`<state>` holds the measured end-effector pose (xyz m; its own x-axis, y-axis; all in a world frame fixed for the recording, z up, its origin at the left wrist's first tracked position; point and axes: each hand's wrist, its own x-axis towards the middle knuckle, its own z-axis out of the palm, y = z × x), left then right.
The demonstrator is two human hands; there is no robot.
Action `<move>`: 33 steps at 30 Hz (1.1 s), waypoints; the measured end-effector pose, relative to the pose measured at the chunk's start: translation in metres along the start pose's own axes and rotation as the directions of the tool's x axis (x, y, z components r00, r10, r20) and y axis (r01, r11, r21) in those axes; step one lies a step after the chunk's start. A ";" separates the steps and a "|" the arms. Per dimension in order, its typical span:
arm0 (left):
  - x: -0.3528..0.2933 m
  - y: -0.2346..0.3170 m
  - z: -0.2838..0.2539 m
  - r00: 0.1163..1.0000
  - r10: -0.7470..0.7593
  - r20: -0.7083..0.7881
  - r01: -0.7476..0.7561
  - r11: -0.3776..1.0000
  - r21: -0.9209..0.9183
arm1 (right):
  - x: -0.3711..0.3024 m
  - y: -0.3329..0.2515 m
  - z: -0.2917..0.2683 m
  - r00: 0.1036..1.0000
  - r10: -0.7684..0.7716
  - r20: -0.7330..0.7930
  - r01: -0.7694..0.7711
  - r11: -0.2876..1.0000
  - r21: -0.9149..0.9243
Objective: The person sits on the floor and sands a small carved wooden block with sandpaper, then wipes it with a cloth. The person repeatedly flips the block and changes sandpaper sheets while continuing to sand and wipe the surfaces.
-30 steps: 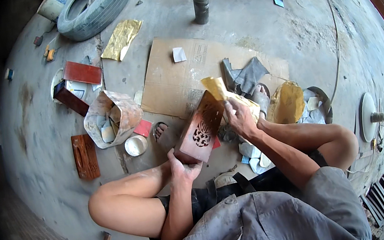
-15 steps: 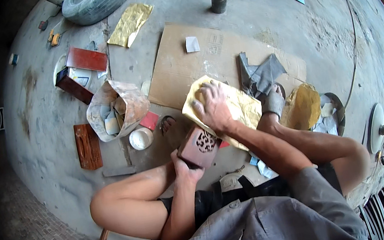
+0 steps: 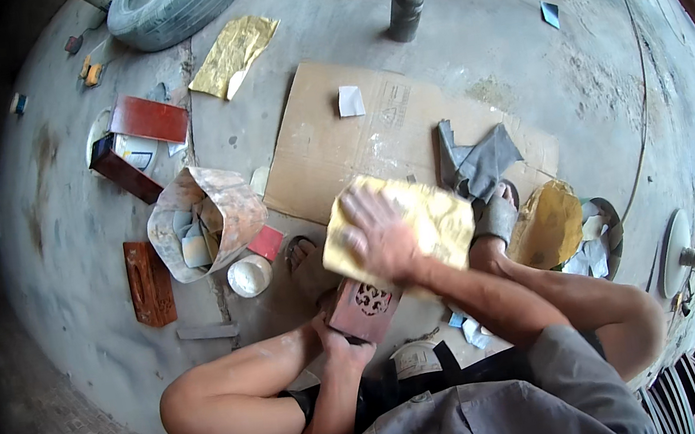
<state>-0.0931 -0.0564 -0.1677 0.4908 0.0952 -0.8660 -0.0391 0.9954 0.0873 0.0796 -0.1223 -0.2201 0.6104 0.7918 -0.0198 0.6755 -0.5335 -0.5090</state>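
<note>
1. My left hand (image 3: 344, 343) is clenched on the lower end of a small red carved wooden box (image 3: 365, 307), which stands tilted between my knees, low in the middle of the view.
2. My right hand (image 3: 379, 235) lies spread on a yellow sheet of sandpaper (image 3: 420, 224) and presses it onto the box's upper end; it is flat, more pushing than pinching.
3. To rub well, I judge the box needs bracing hard from below, with the paper kept flat on the face so its carved cut-outs are not caught or rounded.
4. At about 12 o'clock from the box lies a cardboard sheet (image 3: 337, 147) with grey rags (image 3: 474, 164) on it.
5. At 9 to 10 o'clock stand a white cup (image 3: 249, 276) and a paper bag of scraps (image 3: 219, 202), close enough for my left elbow to knock.
6. A flat red panel (image 3: 150, 282) lies further out at 9 o'clock, and a tyre (image 3: 172, 5) far off at 11.
</note>
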 end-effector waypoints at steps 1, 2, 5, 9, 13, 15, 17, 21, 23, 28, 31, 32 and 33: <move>0.002 0.001 -0.004 1.000 0.004 -0.011 -0.004 1.000 0.008 | 0.015 0.031 -0.006 0.996 -0.027 0.090 0.037 0.993 -0.108; 0.005 0.002 -0.007 1.000 -0.003 -0.025 0.003 1.000 0.022 | 0.024 0.053 -0.017 0.974 0.108 0.200 -0.068 0.978 -0.196; 0.012 -0.003 -0.009 0.998 -0.020 0.063 0.022 0.999 -0.035 | 0.005 0.022 -0.013 0.995 0.000 0.102 0.022 0.976 -0.215; 0.010 -0.019 -0.024 0.999 0.045 0.031 -0.045 0.999 -0.012 | -0.045 -0.091 -0.031 0.975 -0.214 0.053 0.195 0.949 0.249; 0.009 -0.015 -0.001 0.988 -0.045 -0.147 0.032 0.996 -0.089 | -0.008 0.002 -0.024 0.978 -0.205 0.042 0.208 0.974 -0.087; 0.004 -0.021 0.008 0.993 0.020 -0.116 -0.027 0.998 -0.056 | -0.005 -0.012 -0.056 0.953 -0.061 0.297 0.151 0.944 -0.292; 0.007 -0.044 0.031 0.875 0.484 0.017 -0.441 0.810 -0.387 | -0.052 -0.060 -0.016 0.943 -0.312 0.117 0.316 0.949 -0.015; 0.013 -0.035 -0.007 0.992 0.118 -0.043 -0.111 0.982 0.151 | -0.040 -0.035 -0.021 0.951 -0.308 -0.028 0.309 0.950 0.051; -0.007 -0.027 0.000 0.986 0.068 -0.151 -0.072 0.997 -0.024 | -0.006 -0.003 -0.040 0.993 -0.068 0.095 0.070 0.997 -0.015; 0.000 -0.042 -0.002 0.919 0.284 0.274 -0.165 0.907 -0.388 | -0.063 -0.072 -0.034 0.968 -0.252 -0.008 0.249 0.949 0.191; -0.006 -0.035 -0.003 0.985 0.096 -0.147 -0.053 0.961 0.272 | -0.051 -0.032 -0.025 0.958 -0.286 0.006 0.282 0.950 0.130; -0.003 -0.027 0.007 0.985 0.032 -0.167 -0.030 0.999 0.017 | -0.033 -0.005 -0.033 0.988 -0.152 0.013 0.151 0.988 0.039; -0.002 -0.025 0.007 0.992 0.014 -0.127 -0.016 1.000 -0.018 | -0.021 0.008 -0.038 0.999 -0.035 0.010 0.035 0.998 -0.047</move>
<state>-0.0868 -0.0820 -0.1645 0.3754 0.1091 -0.9204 -0.0629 0.9938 0.0922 0.0881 -0.1544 -0.1916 0.5825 0.8128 -0.0105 0.7152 -0.5186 -0.4685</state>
